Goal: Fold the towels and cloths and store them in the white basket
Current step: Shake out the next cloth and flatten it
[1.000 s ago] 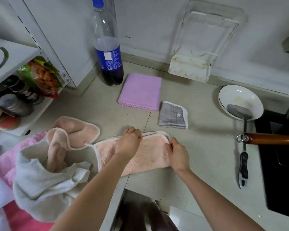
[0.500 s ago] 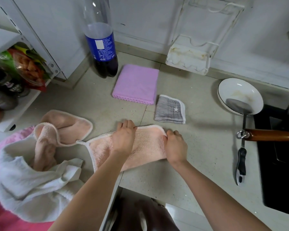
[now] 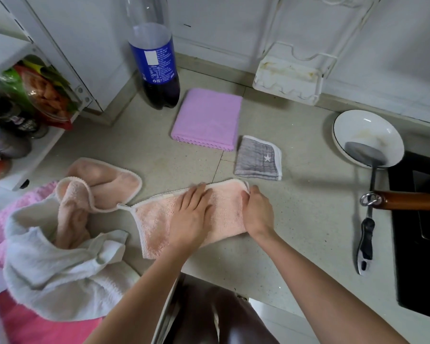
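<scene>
A peach towel (image 3: pixel 157 219) lies folded in a strip on the counter in front of me. My left hand (image 3: pixel 190 214) presses flat on its middle with straight fingers. My right hand (image 3: pixel 257 213) holds the towel's right end, fingers curled at the edge. Behind it lie a folded purple cloth (image 3: pixel 207 119) and a small folded grey cloth with a star (image 3: pixel 258 158). At the left, a heap holds a second peach towel (image 3: pixel 102 181), a white cloth (image 3: pixel 55 269) and a pink towel (image 3: pixel 23 324). No white basket is visible.
A cola bottle (image 3: pixel 154 63) stands at the back. A white wire rack (image 3: pixel 291 78) leans on the wall. A white bowl (image 3: pixel 368 137) with a spatula (image 3: pixel 366 219), a wooden pan handle (image 3: pixel 412 201) and a black hob (image 3: pixel 420 239) are on the right. A shelf of groceries (image 3: pixel 23 115) is left.
My left hand has gone from gripping the towel's far edge to lying flat on it. The right hand stays at the right end. The view has tilted down slightly.
</scene>
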